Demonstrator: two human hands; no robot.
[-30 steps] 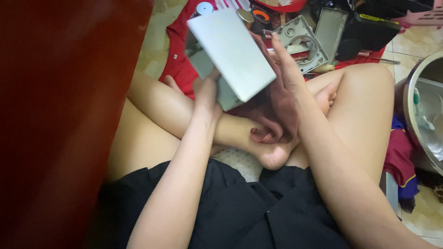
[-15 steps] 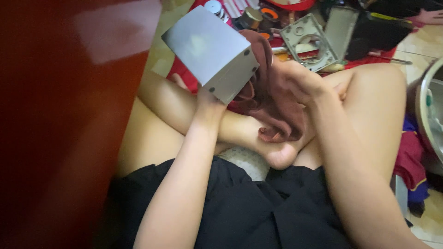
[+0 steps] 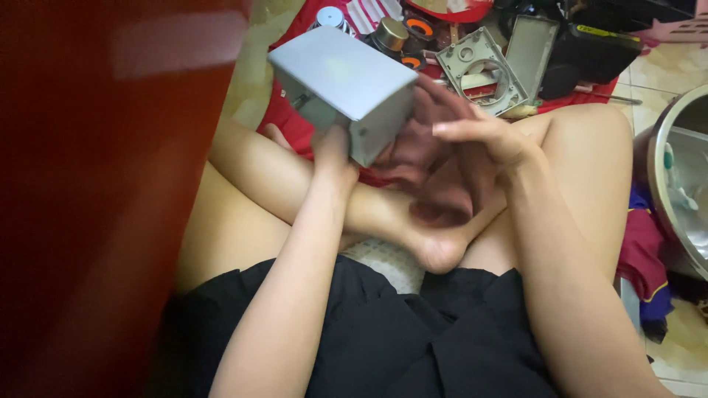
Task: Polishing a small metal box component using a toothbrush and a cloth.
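The grey metal box is the biggest thing in hand: a rectangular casing with flat, smooth faces and sharp corners, held tilted above the person's crossed legs, well clear of the floor. It looks stiff and hollow, so probably light for its bulk, though the painted faces would be slippery; the safest hold is across 2 opposite faces near an edge, or under a lower corner, where the fingers can hook the folded rim.

The left hand does just that, its fingers closed on the underside of the box at the near corner, thumb up against the side face.

The dark brown cloth is soft and limp (it hangs in folds toward the foot) and can be bunched anywhere. The right hand presses it against the box's end, fingers fairly straight and laid over the fabric; whether the thumb pinches the cloth is hard to tell, since motion blur smears that part.

Beyond lie a grey plastic frame and small round cans on a red cloth.
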